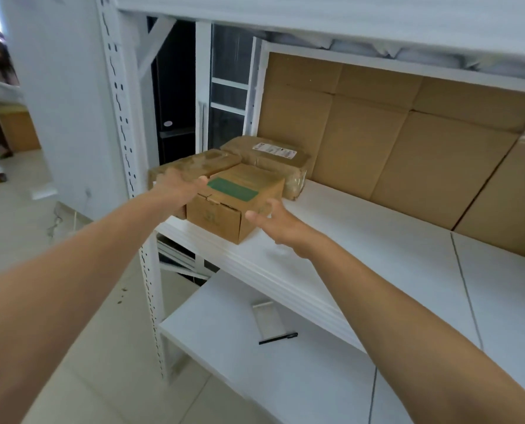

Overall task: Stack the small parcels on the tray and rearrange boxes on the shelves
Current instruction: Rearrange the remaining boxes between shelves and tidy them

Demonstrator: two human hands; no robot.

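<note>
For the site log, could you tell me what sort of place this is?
Probably a stockroom or parcel storage room: white metal shelving, taped brown parcels on a shelf, flattened cardboard behind them.

Three parcels (235, 182) seemingly touching, shelf's (362, 237) left end

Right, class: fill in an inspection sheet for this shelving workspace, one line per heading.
Surface: white middle shelf, mostly bare.
Job's things: box with green label at the shelf's left front; two taped parcels behind it.
Clutter: black pen and a small pale flat item on the lower shelf.
Grippers: left hand on the box's left top edge; right hand open beside its right side.
Cables: nothing seen.
Surroundings: flattened cardboard against the back; tiled floor.
</note>
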